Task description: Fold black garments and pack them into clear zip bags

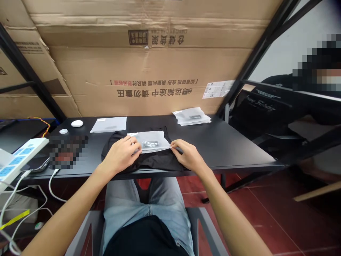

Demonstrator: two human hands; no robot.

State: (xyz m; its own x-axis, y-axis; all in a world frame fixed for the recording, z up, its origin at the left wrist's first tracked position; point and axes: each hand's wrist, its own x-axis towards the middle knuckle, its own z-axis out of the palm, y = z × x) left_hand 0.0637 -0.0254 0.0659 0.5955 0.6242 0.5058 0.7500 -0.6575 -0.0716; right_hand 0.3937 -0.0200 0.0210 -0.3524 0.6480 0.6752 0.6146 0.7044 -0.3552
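Sitting at a black bench [226, 149], the person holds both hands over a folded black garment [144, 164], seen in the head view. A clear plastic bag [149, 141] with a dark item inside lies across the garment. The left hand [121, 154], with a ring on one finger, rests palm down on the bag's left end, its fingers slightly curled; whether it grips, I cannot tell. The right hand [185, 153] is nearly closed, pinching the bag's right end between thumb and fingers. Farther along the bench lie two more plastic packets [108, 124] [191, 116], well apart from the hands. Toward the left are a round white object [77, 123] and a white power strip [21, 156], with a smartphone [39, 163] partly hidden by a pixelated patch. A large cardboard sheet [149, 64] stands behind the bench. Another person [277, 81] in dark clothing sits at the right, head pixelated.
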